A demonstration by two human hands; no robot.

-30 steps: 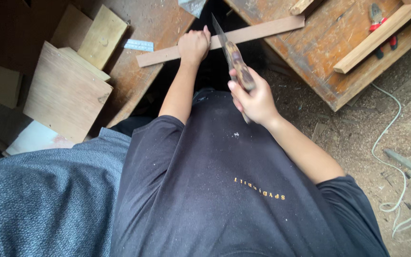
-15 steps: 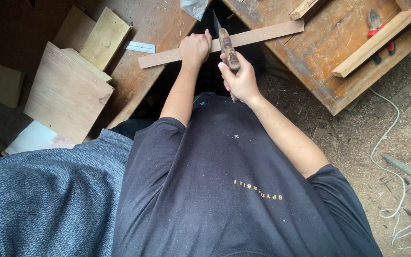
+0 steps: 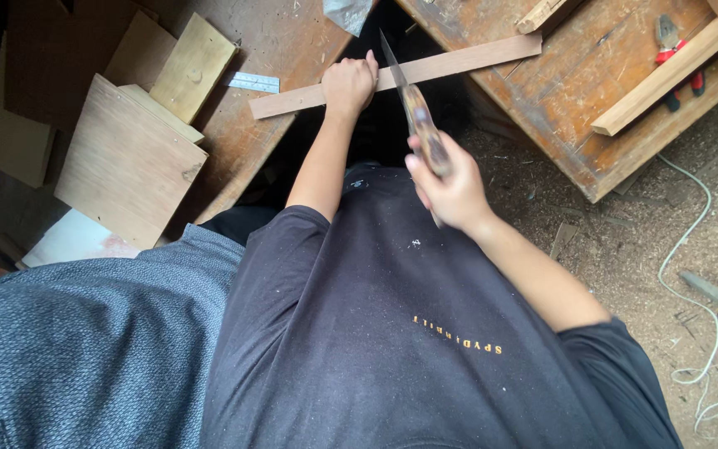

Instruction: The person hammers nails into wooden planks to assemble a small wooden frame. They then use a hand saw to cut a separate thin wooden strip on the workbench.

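No packages, signs or screens show here. The one label-like mark is a short curved line of small orange lettering (image 3: 457, 334) printed on the black shirt (image 3: 392, 333) — low on the front.

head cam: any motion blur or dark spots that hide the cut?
Head view: right hand and saw handle slightly motion-blurred; left hand and wooden strip sharp. The gap between the benches under the strip is deep shadow, no detail there. Even daylight elsewhere, no glare.

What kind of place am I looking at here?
Probably a rough woodworking shop: the right hand works a handsaw across a wooden strip spanning worn workbenches, with sawdust on the floor and plywood offcuts nearby.
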